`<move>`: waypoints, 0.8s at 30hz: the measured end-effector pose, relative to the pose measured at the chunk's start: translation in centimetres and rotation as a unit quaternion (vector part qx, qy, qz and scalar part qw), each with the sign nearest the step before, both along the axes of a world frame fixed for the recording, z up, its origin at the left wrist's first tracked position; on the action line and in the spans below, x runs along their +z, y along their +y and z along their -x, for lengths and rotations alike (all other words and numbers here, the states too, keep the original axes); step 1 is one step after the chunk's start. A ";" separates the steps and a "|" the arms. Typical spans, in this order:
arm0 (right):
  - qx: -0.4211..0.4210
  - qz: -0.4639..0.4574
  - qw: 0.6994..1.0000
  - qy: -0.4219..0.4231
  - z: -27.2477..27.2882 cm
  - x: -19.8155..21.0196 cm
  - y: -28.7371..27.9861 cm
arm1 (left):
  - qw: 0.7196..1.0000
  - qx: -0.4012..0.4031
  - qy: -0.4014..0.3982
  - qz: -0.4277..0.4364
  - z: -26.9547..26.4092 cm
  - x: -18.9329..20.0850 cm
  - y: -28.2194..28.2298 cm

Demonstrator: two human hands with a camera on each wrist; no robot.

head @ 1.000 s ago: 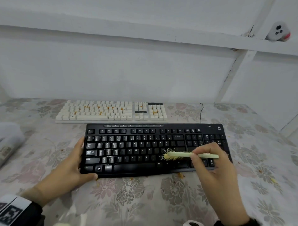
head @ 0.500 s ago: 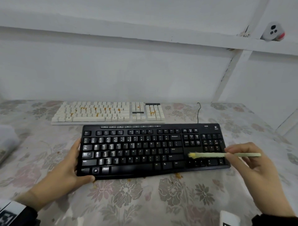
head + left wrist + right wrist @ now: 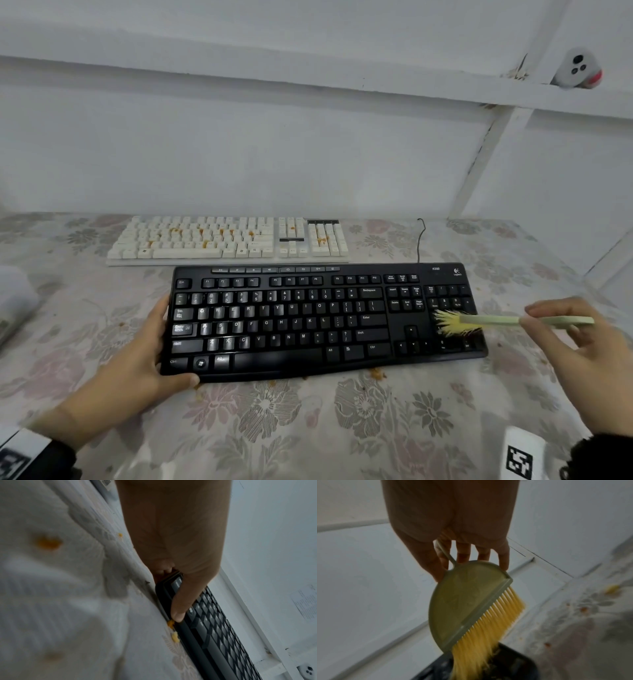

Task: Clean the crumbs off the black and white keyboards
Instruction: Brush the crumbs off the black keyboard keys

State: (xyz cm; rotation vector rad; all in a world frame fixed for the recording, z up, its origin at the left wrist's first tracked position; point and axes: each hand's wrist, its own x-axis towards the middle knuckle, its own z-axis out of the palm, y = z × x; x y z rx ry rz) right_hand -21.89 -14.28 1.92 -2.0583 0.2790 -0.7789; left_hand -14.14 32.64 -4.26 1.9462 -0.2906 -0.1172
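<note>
A black keyboard (image 3: 308, 318) lies in front of me on the flowered tablecloth (image 3: 308, 428). My left hand (image 3: 137, 370) grips its left end, thumb on the front edge (image 3: 178, 615). My right hand (image 3: 589, 370) holds a pale green brush (image 3: 507, 321) with yellow bristles (image 3: 452, 323) that rest on the number pad. In the right wrist view the brush (image 3: 467, 601) hangs from my fingers with its bristles (image 3: 481, 649) bent on the black keyboard (image 3: 513, 666). Behind lies a white keyboard (image 3: 226, 240) dotted with orange crumbs.
Orange crumbs (image 3: 376, 373) lie on the cloth by the black keyboard's front edge, others (image 3: 173, 631) near my left thumb. A black cable (image 3: 420, 240) runs back from the keyboard. A pale object (image 3: 13, 301) sits at the left edge. White walls stand close behind.
My right hand has swept the brush to the right, from the middle keys across to the number pad. The left hand has kept its hold on the keyboard's left end.
</note>
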 end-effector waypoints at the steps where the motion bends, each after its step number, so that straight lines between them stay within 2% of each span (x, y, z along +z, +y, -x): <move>1: 0.007 0.012 1.000 -0.003 0.0 0.0 -0.1 | 1.000 0.000 -0.002 0.006 0.0 0.1 -0.1; 5: 0.077 -0.047 0.996 -0.005 0.2 0.3 1.3 | 1.000 0.009 0.000 0.005 0.1 0.2 -0.2; 9: -0.013 0.008 1.000 -0.011 0.5 0.3 0.1 | 1.000 0.010 0.006 -0.003 0.0 0.2 -0.1; 11: -0.003 0.013 1.000 -0.019 0.7 0.6 0.1 | 1.000 0.011 0.014 -0.015 0.0 0.0 0.1; 14: 0.042 -0.037 0.998 -0.013 0.7 0.9 1.5 | 1.000 0.012 0.021 -0.019 -0.2 -0.4 0.3; 19: -0.074 0.047 0.996 0.005 0.4 1.5 3.9 | 0.999 0.013 0.023 -0.023 -0.2 -0.4 0.4; 21: -0.036 0.036 0.999 -0.009 0.3 1.8 7.6 | 0.999 0.016 0.020 -0.031 -0.2 -0.4 0.3; 24: 0.102 0.022 0.994 -0.018 0.1 1.5 15.1 | 0.999 0.014 0.011 -0.034 -0.2 -0.3 0.2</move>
